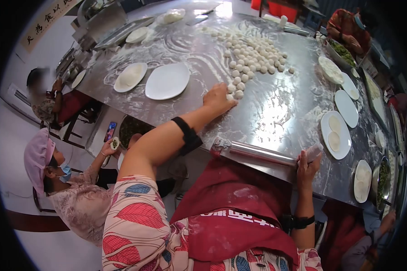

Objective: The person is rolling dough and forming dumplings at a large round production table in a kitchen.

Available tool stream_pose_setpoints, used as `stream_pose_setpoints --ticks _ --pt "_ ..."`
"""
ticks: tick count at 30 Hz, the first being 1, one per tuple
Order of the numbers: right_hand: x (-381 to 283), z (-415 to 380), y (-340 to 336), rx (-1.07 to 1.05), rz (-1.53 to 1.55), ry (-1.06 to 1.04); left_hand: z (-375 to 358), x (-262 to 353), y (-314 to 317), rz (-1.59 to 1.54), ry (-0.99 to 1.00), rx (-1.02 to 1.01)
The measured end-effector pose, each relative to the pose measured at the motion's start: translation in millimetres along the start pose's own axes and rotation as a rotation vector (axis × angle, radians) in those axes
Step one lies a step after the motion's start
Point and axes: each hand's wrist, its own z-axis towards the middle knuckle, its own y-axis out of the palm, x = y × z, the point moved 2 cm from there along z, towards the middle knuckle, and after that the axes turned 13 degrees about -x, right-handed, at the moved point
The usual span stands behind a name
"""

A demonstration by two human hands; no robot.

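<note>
My left hand (218, 98) reaches over the steel table, fingers curled around a small dough ball (229, 97) at the near end of the pile. The fingertips are partly hidden, and other dough balls (251, 56) spread away beyond them. Along the table's front edge lies a metal rolling pin (264, 153) with pale, floury handles. My right hand (307, 166) is closed around its right handle; the left handle lies free.
Left of my left hand are a white plate (167, 81) and a plate with stacked wrappers (130, 77). At the right, an oval plate (336, 135) holds round wrappers. A seated person in a pink cap (40, 151) holds a filled wrapper (115, 143). Others sit around the table.
</note>
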Motion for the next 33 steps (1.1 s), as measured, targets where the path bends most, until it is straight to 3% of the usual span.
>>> stream_pose_setpoints --ticks 3,9,12,15,21,24,27,33 --pt "10.4 -3.6 -5.1 -0.037 -0.032 0.006 2.1 -4.6 8.8 -0.017 0.007 0.009" --pt "0.8 -7.8 -2.3 -0.009 0.013 -0.02 -56.6 -38.8 -13.7 -0.026 0.014 -0.224" --pt "4.2 -6.1 -3.3 -0.028 -0.006 -0.019 -69.5 -40.4 -29.1 -0.034 0.118 -0.202" --pt "-0.7 -6.7 -0.9 -0.011 0.025 -0.038 -55.0 -20.0 -33.5 0.142 0.234 0.017" --pt "-2.6 -3.8 -0.1 0.026 0.013 -0.08 -34.1 -13.1 13.1 0.417 0.053 -0.257" --pt "-0.6 -13.1 -2.7 -0.003 -0.015 0.002 -33.3 -18.3 15.9 0.402 0.111 -0.211" --pt "-0.8 -3.9 0.8 0.028 0.035 -0.069 -30.1 -23.6 16.8 0.362 0.133 -0.16" --pt "-1.3 -8.4 -3.1 -0.009 0.035 -0.037 5.3 -53.1 20.8 -0.375 0.189 0.064"
